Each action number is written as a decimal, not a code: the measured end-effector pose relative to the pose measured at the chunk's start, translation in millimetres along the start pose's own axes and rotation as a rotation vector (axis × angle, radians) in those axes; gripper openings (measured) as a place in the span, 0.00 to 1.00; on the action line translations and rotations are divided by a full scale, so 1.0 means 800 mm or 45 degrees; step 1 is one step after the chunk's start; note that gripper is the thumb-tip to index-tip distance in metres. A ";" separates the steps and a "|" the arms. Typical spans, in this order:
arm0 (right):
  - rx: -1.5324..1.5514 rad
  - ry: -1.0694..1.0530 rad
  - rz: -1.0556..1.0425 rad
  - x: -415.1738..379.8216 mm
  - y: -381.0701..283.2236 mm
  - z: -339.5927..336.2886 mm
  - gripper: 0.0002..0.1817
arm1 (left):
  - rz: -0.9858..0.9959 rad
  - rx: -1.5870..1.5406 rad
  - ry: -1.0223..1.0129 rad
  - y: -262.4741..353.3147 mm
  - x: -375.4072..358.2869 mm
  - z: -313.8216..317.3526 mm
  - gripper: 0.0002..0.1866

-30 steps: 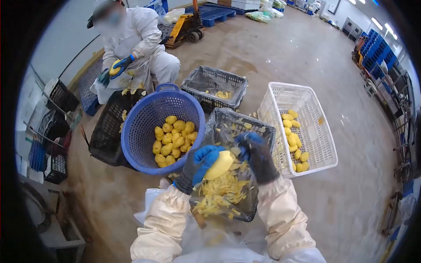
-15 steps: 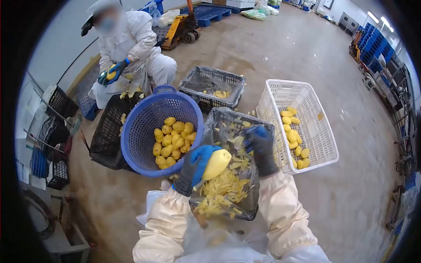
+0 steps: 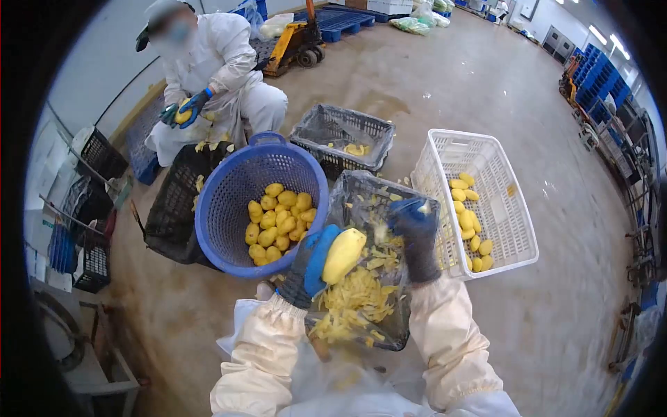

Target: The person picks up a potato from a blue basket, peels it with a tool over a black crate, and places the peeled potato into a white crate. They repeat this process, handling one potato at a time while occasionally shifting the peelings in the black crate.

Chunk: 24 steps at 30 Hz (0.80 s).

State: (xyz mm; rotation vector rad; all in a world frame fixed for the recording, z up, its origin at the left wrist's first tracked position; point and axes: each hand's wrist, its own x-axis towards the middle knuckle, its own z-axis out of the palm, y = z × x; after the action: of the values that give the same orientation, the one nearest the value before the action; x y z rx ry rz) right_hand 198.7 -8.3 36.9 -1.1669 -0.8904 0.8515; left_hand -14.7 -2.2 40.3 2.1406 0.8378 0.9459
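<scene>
My left hand (image 3: 316, 264), in a blue and dark glove, is closed round a pale yellow peeled potato (image 3: 345, 255) above a black crate (image 3: 401, 333) lined with plastic. Yellow peelings (image 3: 358, 299) are heaped in that crate. Over its right side, my gloved right hand (image 3: 412, 226) has its fingers curled in and is smeared by motion. A small pale tip shows at its top; I cannot tell what it holds. To the left stands a blue perforated basket (image 3: 226, 181) with yellow potatoes (image 3: 281, 219) in its bottom.
A white crate (image 3: 511, 205) at the right holds several smooth peeled potatoes (image 3: 467, 221). Behind is another lined black crate (image 3: 344, 125) with some peelings. A co-worker (image 3: 215, 62) sits at upper left holding a potato, near a black crate (image 3: 174, 215). A pallet jack (image 3: 299, 45) stands behind.
The potato in my left hand has turned from slanting to more upright. My right hand has shifted slightly, a pale tip now showing. The whole view has moved a little.
</scene>
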 end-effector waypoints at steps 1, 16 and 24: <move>0.133 -0.052 0.003 0.008 0.001 -0.009 0.04 | 0.006 -0.022 -0.016 0.005 0.001 -0.003 0.24; 0.075 -0.116 0.046 0.019 0.034 -0.016 0.07 | 0.035 0.032 0.070 -0.022 -0.008 0.011 0.23; 0.082 0.019 0.121 0.016 0.010 -0.012 0.06 | 0.017 0.083 0.097 -0.019 -0.008 0.018 0.11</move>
State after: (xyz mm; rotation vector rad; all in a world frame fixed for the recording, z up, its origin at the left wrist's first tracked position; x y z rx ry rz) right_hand 211.8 0.9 28.8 -1.1654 -0.7946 0.9408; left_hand -10.9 -2.1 18.9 2.1797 0.9041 1.0258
